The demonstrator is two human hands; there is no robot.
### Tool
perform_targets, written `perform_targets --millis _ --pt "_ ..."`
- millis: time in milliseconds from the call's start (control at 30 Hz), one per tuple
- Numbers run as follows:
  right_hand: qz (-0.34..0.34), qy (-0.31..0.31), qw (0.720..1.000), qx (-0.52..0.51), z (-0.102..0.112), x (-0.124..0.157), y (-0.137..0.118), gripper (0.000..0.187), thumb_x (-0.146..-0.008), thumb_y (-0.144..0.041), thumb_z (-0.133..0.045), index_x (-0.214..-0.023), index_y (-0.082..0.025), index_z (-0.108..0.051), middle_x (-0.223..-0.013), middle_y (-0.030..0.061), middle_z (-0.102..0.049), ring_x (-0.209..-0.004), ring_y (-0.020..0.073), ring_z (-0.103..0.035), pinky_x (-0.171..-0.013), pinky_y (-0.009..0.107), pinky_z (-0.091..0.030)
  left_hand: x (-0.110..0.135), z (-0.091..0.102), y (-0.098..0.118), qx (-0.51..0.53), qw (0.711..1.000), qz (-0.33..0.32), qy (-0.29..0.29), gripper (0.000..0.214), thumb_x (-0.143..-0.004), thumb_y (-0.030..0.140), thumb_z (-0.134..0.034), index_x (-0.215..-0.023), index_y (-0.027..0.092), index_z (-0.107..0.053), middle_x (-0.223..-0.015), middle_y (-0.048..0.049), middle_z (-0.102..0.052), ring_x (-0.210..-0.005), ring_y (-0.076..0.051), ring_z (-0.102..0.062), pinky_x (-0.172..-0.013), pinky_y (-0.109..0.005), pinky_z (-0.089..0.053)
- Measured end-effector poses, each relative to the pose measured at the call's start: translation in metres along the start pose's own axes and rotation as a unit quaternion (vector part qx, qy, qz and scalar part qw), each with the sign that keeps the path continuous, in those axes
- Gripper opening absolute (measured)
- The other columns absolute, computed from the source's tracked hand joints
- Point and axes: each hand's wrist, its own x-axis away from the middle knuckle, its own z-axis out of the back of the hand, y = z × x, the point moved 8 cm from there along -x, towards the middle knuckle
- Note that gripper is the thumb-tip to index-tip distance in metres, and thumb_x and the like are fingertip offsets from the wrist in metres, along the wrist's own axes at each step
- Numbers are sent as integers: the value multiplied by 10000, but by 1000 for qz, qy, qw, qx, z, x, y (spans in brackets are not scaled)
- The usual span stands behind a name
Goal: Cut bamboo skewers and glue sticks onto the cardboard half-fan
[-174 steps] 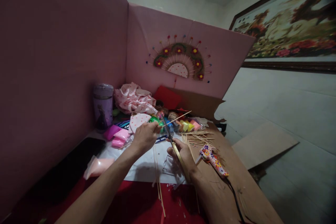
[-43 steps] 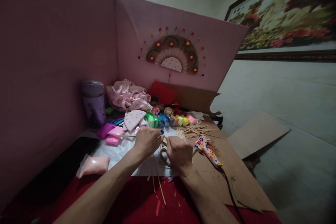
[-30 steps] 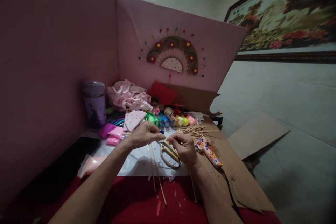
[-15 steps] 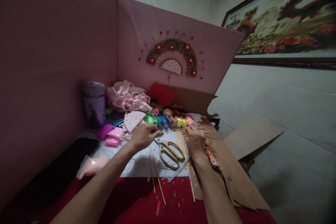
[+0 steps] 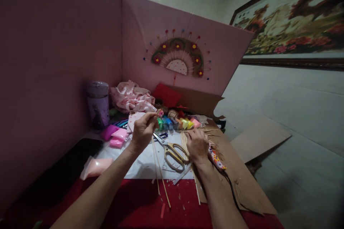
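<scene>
My left hand is raised a little above the table, its fingers pinched together on something thin that I cannot make out. My right hand rests palm down on the pile of thin wooden sticks, fingers curled among them; whether it grips one is hidden. Gold-handled scissors lie on the white sheet between the two hands. A patterned glue gun lies just right of my right wrist.
Coloured clay packets, pink packets, a purple cup and spotted cloth crowd the back. Pink boards wall the left and rear, with a fan craft pinned up. Loose sticks lie on the red cloth.
The scissors were put down on the white sheet. My right hand moved right onto the stick pile. My left hand has just lifted, fingers pinched.
</scene>
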Motion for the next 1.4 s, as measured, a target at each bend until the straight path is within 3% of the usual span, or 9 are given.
perform_targets --millis 133,300,400,667,833,933,1067,1267,1400 --pt "8 -72 994 -77 -7 3 -7 272 -903 -336 -484 -791 -210 -697 -829 45 -698 -812 173 -585 -699 262 -317 -4 3 -15 152 985 81 31 216 -777 360 -590 -831 154 -558 -535 44 -515 -366 -41 -340 -352 -180 -222" --pt "78 -212 969 -103 -19 15 -31 180 -819 -390 -583 -787 -252 -694 -807 3 -708 -773 164 -610 -634 252 -312 -5 5 -18 187 977 92 41 230 -738 346 -643 -801 138 -567 -507 43 -528 -344 -29 -336 -328 -157 -210" --pt "90 -277 953 -81 -23 22 -40 264 -727 -446 -657 -900 -247 -668 -862 21 -703 -797 188 -608 -608 256 -297 -5 5 -16 190 977 86 44 223 -736 338 -646 -790 134 -572 -497 43 -527 -338 -28 -335 -321 -153 -209" --pt "124 -278 951 -46 -16 28 -55 325 -711 -251 -576 -1029 -199 -540 -826 62 -685 -743 218 -604 -571 273 -233 -5 6 -21 175 978 102 57 215 -734 337 -623 -786 139 -558 -483 50 -531 -313 -40 -344 -307 -163 -220" --pt "76 -292 936 -183 -15 26 -49 335 -643 -236 -609 -972 -216 -548 -693 5 -637 -627 166 -552 -541 246 -256 -5 13 -31 128 978 140 87 222 -715 344 -600 -772 133 -560 -491 6 -600 -369 -79 -460 -369 -179 -308" --pt "-10 -344 882 -322 -22 26 -35 310 -615 -231 -626 -913 -206 -542 -581 -38 -572 -511 118 -498 -483 220 -275 -5 17 -38 98 975 162 113 192 -689 312 -595 -725 124 -572 -466 -10 -609 -385 -73 -455 -400 -170 -296" --pt "-120 -395 760 -503 -25 28 -17 319 -577 -225 -637 -870 -187 -517 -515 -61 -540 -403 88 -456 -407 197 -300 -2 17 -52 111 961 222 123 150 -649 274 -579 -697 134 -563 -426 7 -585 -313 -59 -360 -340 -170 -187" --pt "-164 -239 639 -712 -1 7 -2 373 -595 -272 -711 -922 -187 -552 -620 -47 -566 -437 54 -459 -378 153 -308 10 4 -76 80 939 324 80 92 -675 222 -519 -625 144 -520 -450 -7 -586 -307 -65 -404 -316 -170 -265" --pt "-168 -146 623 -750 3 -1 0 211 -664 -280 -647 -820 -199 -531 -560 -66 -512 -369 40 -368 -325 150 -240 18 -23 -88 34 929 369 14 125 -708 170 -499 -586 147 -492 -472 -33 -598 -351 -98 -510 -341 -180 -357"
